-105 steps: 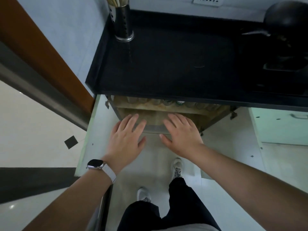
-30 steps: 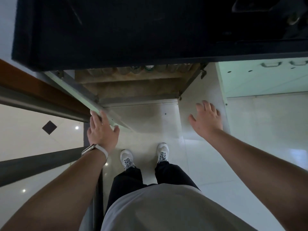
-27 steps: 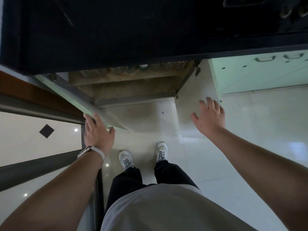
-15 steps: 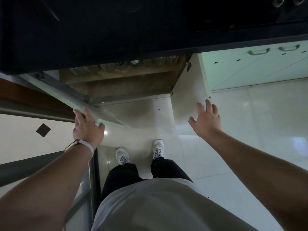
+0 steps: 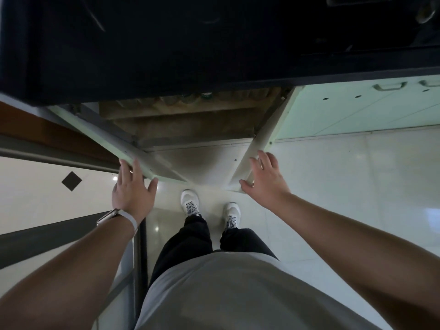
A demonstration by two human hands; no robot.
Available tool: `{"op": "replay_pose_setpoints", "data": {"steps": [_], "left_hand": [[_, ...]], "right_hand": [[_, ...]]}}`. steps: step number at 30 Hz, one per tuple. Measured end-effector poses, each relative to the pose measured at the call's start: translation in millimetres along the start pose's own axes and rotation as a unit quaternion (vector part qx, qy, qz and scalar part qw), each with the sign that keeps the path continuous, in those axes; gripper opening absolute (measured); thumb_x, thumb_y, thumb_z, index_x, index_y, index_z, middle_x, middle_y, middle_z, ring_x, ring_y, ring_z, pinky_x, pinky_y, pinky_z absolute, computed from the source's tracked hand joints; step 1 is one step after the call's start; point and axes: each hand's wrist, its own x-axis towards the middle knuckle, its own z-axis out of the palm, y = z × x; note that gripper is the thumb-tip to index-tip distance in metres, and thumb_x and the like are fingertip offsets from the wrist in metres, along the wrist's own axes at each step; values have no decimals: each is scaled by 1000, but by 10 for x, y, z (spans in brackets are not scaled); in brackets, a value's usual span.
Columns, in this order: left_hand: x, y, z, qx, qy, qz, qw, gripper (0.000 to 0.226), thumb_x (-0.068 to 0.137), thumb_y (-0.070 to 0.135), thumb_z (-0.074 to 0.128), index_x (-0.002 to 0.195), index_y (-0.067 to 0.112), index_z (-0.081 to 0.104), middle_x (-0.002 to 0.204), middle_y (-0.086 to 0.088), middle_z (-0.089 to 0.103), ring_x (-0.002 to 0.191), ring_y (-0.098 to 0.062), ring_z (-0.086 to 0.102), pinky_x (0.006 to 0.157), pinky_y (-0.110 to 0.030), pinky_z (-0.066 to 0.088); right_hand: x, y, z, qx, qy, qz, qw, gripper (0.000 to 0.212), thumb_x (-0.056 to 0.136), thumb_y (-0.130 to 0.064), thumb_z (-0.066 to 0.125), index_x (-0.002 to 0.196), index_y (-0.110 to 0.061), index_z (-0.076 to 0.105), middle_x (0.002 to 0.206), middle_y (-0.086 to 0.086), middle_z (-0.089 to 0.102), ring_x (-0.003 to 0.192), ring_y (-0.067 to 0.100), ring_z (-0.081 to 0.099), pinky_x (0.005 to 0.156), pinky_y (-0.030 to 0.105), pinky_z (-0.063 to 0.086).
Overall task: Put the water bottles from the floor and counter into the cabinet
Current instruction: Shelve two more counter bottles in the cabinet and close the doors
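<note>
The cabinet (image 5: 190, 125) under the black counter (image 5: 166, 44) stands with both doors partly swung in. Several water bottles (image 5: 207, 97) show as a row of tops on its shelf, mostly hidden by the counter edge. My left hand (image 5: 133, 189) lies flat against the outer edge of the left door (image 5: 114, 144), fingers apart. My right hand (image 5: 266, 177) presses flat on the outer edge of the right door (image 5: 264, 144), fingers spread. Neither hand holds anything.
My two white shoes (image 5: 190, 203) stand on the pale tiled floor (image 5: 345, 186) in front of the cabinet. A closed pale green cabinet front (image 5: 357, 110) with handles lies to the right. A brown door frame (image 5: 35, 129) runs along the left.
Both doors have swung inward toward each other since half a second ago. My hands have followed them, the left moving right and the right moving left. The view has shifted back.
</note>
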Motion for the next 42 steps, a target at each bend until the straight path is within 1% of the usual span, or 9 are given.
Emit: {"op": "replay_pose_setpoints", "data": {"steps": [7, 12, 17, 20, 25, 32, 35, 38, 42], "left_hand": [[164, -142, -50, 2, 8, 29, 1000, 79, 94, 59, 54, 155, 13, 33, 163, -21, 21, 145, -41, 33, 108, -53, 38], [346, -64, -32, 14, 62, 78, 995, 69, 83, 52, 74, 131, 5, 59, 140, -24, 50, 126, -45, 50, 99, -58, 39], [615, -75, -152, 14, 42, 183, 982, 59, 71, 44, 86, 111, 4, 70, 130, -21, 57, 118, -46, 52, 89, -57, 50], [749, -145, -215, 26, 21, 243, 969, 51, 71, 44, 87, 101, 4, 73, 130, -19, 59, 116, -45, 56, 79, -55, 56], [926, -82, -252, 38, 2, 306, 951, 40, 76, 42, 83, 98, 8, 74, 128, -13, 60, 113, -37, 60, 70, -44, 57], [1104, 43, -275, 47, 37, 340, 939, 23, 85, 24, 77, 101, 8, 73, 113, -11, 62, 102, -36, 60, 66, -41, 55], [1185, 83, -318, 91, 83, 345, 931, 33, 84, 32, 77, 107, 11, 71, 113, -11, 61, 101, -35, 58, 75, -43, 51], [1249, 112, -387, 112, 125, 322, 932, 64, 78, 48, 77, 128, 12, 62, 133, -18, 53, 119, -39, 47, 90, -51, 47], [1413, 195, -482, 129, 120, 298, 938, 99, 74, 61, 76, 151, 11, 39, 159, -22, 27, 147, -40, 23, 114, -58, 28]], "right_hand": [[268, -416, 47, -43, -23, -1, 999, 73, 89, -65, 49, 137, -11, 39, 153, 10, 19, 143, 38, 6, 114, 47, 26], [403, -692, 10, -68, -40, -4, 997, 71, 88, -59, 57, 140, -14, 37, 154, 14, 20, 142, 44, 6, 117, 52, 18], [558, -823, -50, -110, -43, -5, 993, 57, 93, -52, 56, 140, -24, 41, 154, 9, 21, 143, 49, 6, 107, 51, 40], [637, -889, -66, -152, -31, 3, 988, 51, 94, -51, 53, 138, -26, 44, 153, 8, 26, 142, 47, 16, 102, 50, 45], [839, -979, -137, -195, 18, 15, 980, 68, 88, -64, 54, 140, -22, 38, 149, 11, 34, 135, 36, 36, 110, 47, 34], [1111, -983, -160, -207, 33, -45, 977, 69, 88, -66, 51, 139, -20, 42, 149, 11, 35, 136, 33, 35, 112, 46, 29], [1197, -1006, -194, -198, 57, -63, 976, 73, 85, -62, 59, 140, -18, 43, 151, 14, 34, 139, 35, 32, 114, 49, 26], [1305, -1020, -207, -185, 98, -81, 974, 85, 78, -60, 69, 144, -15, 39, 154, 20, 30, 142, 40, 28, 115, 56, 24], [1485, -1086, -297, -214, 83, -87, 969, 102, 83, -66, 57, 156, -20, 2, 163, 16, -3, 150, 37, -2, 118, 55, 0]]}}
